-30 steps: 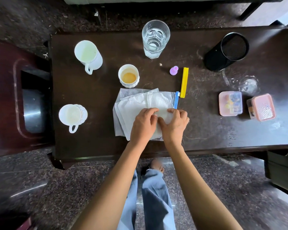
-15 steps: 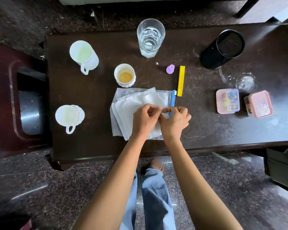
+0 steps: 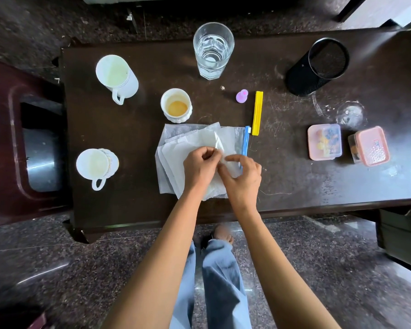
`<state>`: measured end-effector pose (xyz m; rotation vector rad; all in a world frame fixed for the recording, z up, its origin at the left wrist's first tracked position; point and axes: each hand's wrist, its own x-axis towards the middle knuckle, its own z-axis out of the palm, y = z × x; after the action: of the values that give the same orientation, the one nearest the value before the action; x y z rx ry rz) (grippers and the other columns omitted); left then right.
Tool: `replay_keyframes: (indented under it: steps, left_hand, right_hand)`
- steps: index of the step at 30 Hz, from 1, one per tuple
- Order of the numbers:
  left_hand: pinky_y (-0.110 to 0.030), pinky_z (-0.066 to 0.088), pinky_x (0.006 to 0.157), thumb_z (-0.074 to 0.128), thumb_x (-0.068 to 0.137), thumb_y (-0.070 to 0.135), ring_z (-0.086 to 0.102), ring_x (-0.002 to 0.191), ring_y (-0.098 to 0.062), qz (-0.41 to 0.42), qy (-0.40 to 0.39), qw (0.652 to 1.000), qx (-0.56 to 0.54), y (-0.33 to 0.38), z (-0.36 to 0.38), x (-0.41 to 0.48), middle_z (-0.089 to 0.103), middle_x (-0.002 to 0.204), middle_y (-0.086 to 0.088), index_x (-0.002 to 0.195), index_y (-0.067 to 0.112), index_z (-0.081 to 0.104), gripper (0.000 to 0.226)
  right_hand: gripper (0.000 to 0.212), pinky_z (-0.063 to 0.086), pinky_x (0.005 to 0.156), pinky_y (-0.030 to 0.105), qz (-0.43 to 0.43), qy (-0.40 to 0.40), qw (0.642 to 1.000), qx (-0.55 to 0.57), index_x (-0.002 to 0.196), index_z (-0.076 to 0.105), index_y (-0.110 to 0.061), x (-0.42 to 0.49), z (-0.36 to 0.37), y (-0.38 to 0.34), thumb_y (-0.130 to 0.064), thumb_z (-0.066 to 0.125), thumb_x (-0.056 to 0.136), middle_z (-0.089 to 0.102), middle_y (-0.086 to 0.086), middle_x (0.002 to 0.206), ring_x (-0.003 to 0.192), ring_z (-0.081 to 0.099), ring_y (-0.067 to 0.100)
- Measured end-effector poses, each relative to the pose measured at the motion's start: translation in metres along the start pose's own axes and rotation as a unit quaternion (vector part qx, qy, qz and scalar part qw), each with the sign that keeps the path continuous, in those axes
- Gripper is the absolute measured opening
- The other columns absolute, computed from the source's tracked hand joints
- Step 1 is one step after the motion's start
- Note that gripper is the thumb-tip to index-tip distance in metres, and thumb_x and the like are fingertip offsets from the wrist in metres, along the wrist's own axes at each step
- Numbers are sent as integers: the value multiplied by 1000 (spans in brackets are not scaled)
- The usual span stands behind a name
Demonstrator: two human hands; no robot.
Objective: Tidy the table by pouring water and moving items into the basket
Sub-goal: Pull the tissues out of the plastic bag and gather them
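Observation:
A clear zip bag [image 3: 176, 148] with a blue seal strip [image 3: 246, 140] lies on the dark table [image 3: 294, 186], holding white paper sheets. My left hand [image 3: 201, 166] pinches the bag's plastic near the opening and lifts a fold of it. My right hand [image 3: 243, 174] pinches the plastic just beside it, next to the blue strip. A glass of water [image 3: 212, 51] stands at the table's far middle. The black mesh basket [image 3: 318, 66] stands at the far right.
Two white mugs [image 3: 116, 76] [image 3: 96, 165] sit on the left, a small white cup with orange liquid [image 3: 176, 105] behind the bag. A yellow clip [image 3: 257, 112], a purple cap [image 3: 242, 95] and two pink-lidded boxes [image 3: 324, 141] [image 3: 369, 146] lie to the right. A dark chair [image 3: 14, 138] is on the left.
Both hands have gone from pressing on the bag to pinching its plastic and pulling a fold upward. The camera has shifted slightly.

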<state>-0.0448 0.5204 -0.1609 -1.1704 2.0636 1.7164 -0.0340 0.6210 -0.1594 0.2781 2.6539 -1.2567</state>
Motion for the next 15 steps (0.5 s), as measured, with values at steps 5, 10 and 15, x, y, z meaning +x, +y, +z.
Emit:
replay_keyframes:
  steps: [5, 10, 15]
  left_hand:
    - [-28, 54, 84, 63, 90, 29, 65, 91, -14, -11, -3, 999, -38, -8, -8, -1, 71, 91, 4, 92, 16, 70, 15]
    - [-29, 58, 80, 61, 90, 23, 67, 93, -20, -42, 5, 993, -108, -10, -16, -3, 70, 93, -3, 91, 12, 66, 13]
    - [-41, 58, 80, 59, 84, 25, 67, 85, -18, -18, 111, 994, -15, -27, -44, -4, 70, 87, 1, 82, 20, 63, 7]
  right_hand:
    - [39, 38, 89, 36, 7, 41, 999, -33, 110, 62, -22, 14, -5, 1, -38, 74, 77, 60, -2, 116, 109, 44, 23]
    - [55, 40, 92, 47, -106, 25, 971, -214, 128, 56, -16, 21, -2, 7, -27, 72, 76, 49, 12, 136, 125, 39, 34]
    - [60, 25, 116, 41, -290, -159, 909, -255, 150, 23, -10, 14, 14, 20, -8, 45, 94, 19, 14, 157, 146, 14, 27]
